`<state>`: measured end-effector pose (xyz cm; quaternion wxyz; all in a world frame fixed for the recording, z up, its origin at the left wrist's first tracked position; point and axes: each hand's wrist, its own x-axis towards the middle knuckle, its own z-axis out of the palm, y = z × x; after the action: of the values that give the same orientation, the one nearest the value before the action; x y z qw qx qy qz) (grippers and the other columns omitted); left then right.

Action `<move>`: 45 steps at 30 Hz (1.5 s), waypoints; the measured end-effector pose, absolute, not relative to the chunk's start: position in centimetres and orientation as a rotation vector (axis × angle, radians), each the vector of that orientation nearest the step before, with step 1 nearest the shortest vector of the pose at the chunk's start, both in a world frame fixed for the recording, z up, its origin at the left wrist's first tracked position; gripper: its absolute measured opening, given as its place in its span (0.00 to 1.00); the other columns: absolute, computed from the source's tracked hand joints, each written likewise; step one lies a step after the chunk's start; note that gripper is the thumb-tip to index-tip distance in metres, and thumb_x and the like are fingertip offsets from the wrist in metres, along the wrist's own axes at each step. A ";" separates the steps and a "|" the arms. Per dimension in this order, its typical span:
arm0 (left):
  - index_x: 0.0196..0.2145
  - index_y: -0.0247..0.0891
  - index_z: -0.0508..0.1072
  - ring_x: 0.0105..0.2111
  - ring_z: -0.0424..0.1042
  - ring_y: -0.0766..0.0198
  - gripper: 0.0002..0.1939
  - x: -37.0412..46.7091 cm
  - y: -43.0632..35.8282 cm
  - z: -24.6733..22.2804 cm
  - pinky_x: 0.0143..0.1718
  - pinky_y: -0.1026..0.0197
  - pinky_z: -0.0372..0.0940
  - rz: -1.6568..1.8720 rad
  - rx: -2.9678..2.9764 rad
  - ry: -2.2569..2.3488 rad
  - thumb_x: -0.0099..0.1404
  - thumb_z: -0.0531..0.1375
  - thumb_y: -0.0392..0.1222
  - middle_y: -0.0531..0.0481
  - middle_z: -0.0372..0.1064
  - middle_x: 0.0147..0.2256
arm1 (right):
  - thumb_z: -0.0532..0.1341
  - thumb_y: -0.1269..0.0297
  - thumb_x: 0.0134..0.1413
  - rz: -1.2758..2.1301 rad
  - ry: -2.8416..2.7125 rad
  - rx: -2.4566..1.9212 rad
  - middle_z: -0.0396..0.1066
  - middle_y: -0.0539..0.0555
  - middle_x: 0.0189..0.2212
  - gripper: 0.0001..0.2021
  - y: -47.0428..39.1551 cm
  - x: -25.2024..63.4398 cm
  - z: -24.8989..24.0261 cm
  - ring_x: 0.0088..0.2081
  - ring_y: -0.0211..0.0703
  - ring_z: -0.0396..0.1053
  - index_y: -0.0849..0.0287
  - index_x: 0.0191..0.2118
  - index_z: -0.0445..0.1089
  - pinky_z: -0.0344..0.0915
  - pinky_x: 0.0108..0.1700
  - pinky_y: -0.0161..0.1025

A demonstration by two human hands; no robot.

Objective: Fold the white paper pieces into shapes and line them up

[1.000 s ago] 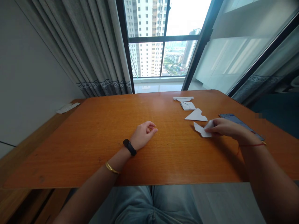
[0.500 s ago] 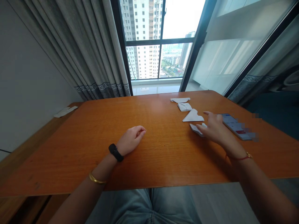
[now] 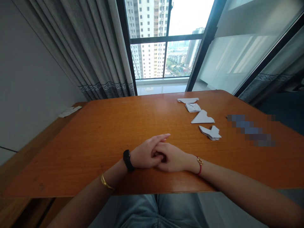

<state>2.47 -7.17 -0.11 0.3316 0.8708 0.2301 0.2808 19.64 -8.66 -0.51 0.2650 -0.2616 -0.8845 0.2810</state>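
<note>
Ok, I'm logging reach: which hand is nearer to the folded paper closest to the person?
Right. The right hand lies short of the folded paper, to its left; the left hand is farther left.

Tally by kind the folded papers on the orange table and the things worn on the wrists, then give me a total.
Folded papers: 4
Black wristband: 1
Gold bangle: 1
Red bracelet: 1
Total: 7
</note>
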 end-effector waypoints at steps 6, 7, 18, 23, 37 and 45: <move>0.54 0.35 0.66 0.50 0.69 0.61 0.28 3.1 -7.1 0.9 0.54 0.59 0.62 0.587 2.236 0.708 0.55 0.53 0.27 0.46 0.69 0.52 | 0.59 0.74 0.46 0.896 -2.331 -0.750 0.70 0.49 0.28 0.11 -8.8 19.8 -0.3 0.28 0.35 0.65 0.61 0.38 0.71 0.61 0.31 0.31; 0.53 0.35 0.67 0.49 0.70 0.61 0.26 3.2 -6.8 1.3 0.53 0.60 0.63 0.556 2.247 0.722 0.55 0.54 0.27 0.46 0.70 0.50 | 0.59 0.74 0.46 0.872 -2.317 -0.774 0.69 0.49 0.27 0.10 -8.7 19.8 -0.5 0.27 0.35 0.64 0.61 0.38 0.71 0.61 0.31 0.31; 0.51 0.35 0.69 0.46 0.71 0.61 0.27 4.5 -5.8 0.6 0.51 0.60 0.65 0.612 2.244 0.754 0.51 0.56 0.28 0.47 0.72 0.48 | 0.59 0.76 0.39 0.768 -2.198 -0.775 0.64 0.46 0.21 0.09 -8.1 20.2 -1.7 0.24 0.33 0.60 0.60 0.30 0.68 0.58 0.28 0.31; 0.52 0.34 0.68 0.49 0.70 0.61 0.28 4.2 -5.9 0.0 0.53 0.60 0.63 0.619 2.234 0.740 0.52 0.56 0.28 0.45 0.71 0.50 | 0.58 0.77 0.38 0.765 -2.208 -0.818 0.70 0.48 0.25 0.12 -8.1 20.0 -1.9 0.26 0.35 0.65 0.60 0.33 0.71 0.61 0.31 0.32; 0.51 0.33 0.68 0.49 0.70 0.61 0.28 4.2 -6.1 -0.1 0.54 0.59 0.62 0.624 2.269 0.701 0.51 0.52 0.26 0.45 0.71 0.49 | 0.58 0.73 0.41 0.667 -2.341 -0.921 0.75 0.52 0.31 0.10 -8.0 20.0 -1.8 0.34 0.42 0.71 0.59 0.33 0.73 0.64 0.39 0.36; 0.52 0.34 0.68 0.49 0.69 0.62 0.28 4.2 -6.1 -0.1 0.55 0.59 0.62 0.609 2.266 0.702 0.51 0.52 0.26 0.45 0.71 0.49 | 0.58 0.72 0.42 0.619 -2.380 -0.947 0.75 0.52 0.31 0.08 -8.2 20.0 -1.8 0.32 0.42 0.70 0.59 0.31 0.72 0.63 0.37 0.36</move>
<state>4.17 -6.13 -0.07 0.3394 0.8703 0.2698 0.2339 19.96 -8.15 -1.75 0.2505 -0.3480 -0.8743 0.2274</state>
